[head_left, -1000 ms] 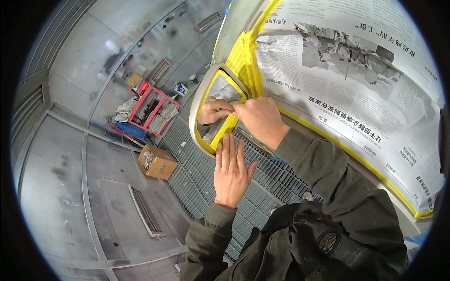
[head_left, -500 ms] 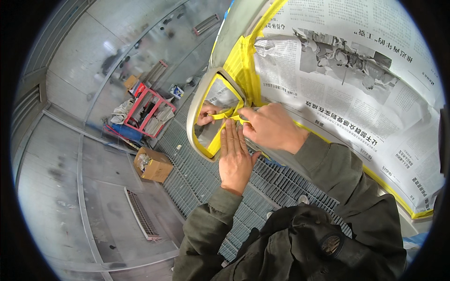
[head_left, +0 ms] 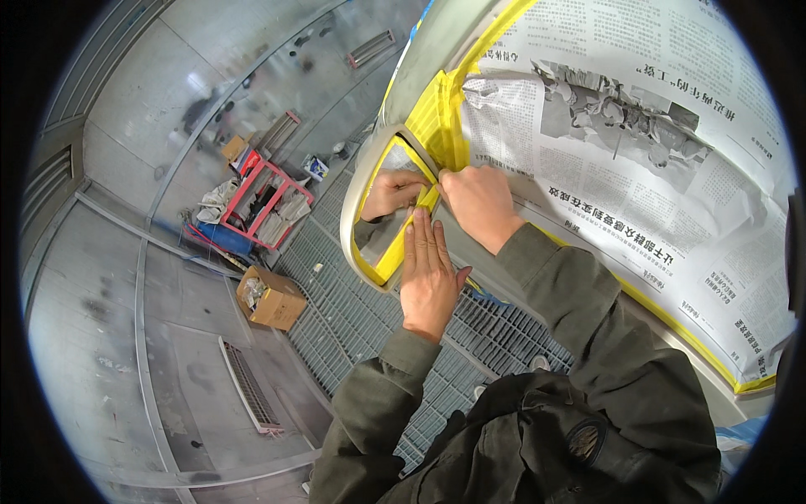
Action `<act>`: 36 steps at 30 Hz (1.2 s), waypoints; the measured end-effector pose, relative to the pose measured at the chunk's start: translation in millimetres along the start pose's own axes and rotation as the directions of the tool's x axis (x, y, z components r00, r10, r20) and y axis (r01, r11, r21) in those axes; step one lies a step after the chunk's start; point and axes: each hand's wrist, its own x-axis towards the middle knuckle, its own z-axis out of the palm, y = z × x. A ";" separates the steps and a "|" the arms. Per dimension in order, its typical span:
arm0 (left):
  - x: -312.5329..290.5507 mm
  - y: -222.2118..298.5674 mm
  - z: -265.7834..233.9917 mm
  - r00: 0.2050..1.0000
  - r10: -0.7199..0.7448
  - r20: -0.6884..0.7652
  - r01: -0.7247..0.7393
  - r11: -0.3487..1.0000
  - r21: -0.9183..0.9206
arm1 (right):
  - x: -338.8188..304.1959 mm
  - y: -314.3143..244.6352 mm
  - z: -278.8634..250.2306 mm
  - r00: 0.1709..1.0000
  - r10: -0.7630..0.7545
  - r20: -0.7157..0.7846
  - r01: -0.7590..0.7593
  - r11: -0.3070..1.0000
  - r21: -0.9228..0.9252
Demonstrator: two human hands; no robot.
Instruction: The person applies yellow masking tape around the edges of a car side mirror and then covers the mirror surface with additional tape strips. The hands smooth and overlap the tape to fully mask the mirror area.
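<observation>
A side mirror with a pale housing stands out from a vehicle, its glass bordered by yellow masking tape. My left hand lies with straight fingers along the mirror's inner edge, fingertips on the tape there. Just above those fingertips, my right hand is closed in a pinch at the tape by the mirror's inner edge; its fingers hide most of what they grip. A reflection of a hand shows in the glass. More yellow tape covers the area behind the mirror.
Newspaper edged with yellow tape covers the vehicle's side at right. Metal grating forms the floor. Beyond it stand a red-framed cart with items, a blue cylinder and a cardboard box, near grey wall panels.
My right hand has shifted slightly up and its extended index finger has curled into a pinch. The loose tape strip in front of the glass no longer shows. My left hand stays pressed flat.
</observation>
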 end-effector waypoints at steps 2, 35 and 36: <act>7.5 1.2 1.8 1.000 0.001 -0.002 -0.001 1.000 -0.005 | -0.4 -1.7 2.0 1.000 0.013 0.015 -0.013 1.000 -0.021; 30.0 9.9 9.2 0.982 -0.041 0.186 -0.014 0.957 0.289 | -44.1 -26.6 -26.1 0.768 0.640 0.037 -0.274 0.275 0.921; 34.0 11.4 10.0 0.980 -0.050 0.194 -0.017 0.944 0.330 | -48.1 -29.1 -37.3 0.794 0.607 0.042 -0.203 0.200 0.959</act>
